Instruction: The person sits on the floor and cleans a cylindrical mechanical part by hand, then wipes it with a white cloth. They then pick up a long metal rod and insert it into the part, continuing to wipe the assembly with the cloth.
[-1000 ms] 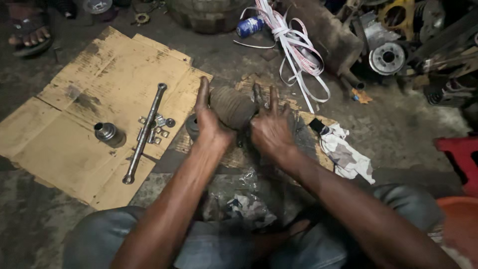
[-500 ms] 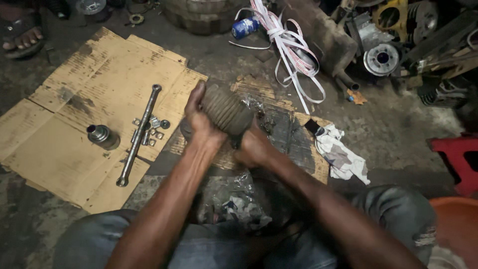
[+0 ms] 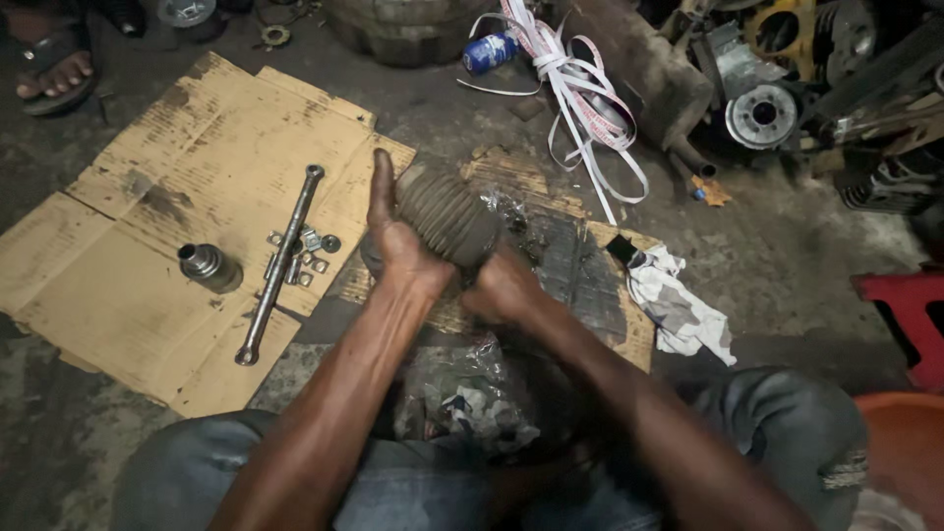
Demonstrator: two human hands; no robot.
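Grimy concrete floor spreads under everything, with flattened cardboard laid over it. At the centre, the left hand presses flat against the side of a ribbed black rubber boot, fingers stretched straight. The right hand is curled tight around the boot's lower end, held up just above the cardboard. Beside the left hand lie a long steel rod, a scatter of small nuts and a short metal cylinder. To the right sits a crumpled rag; further off, white strapping and greasy machine parts.
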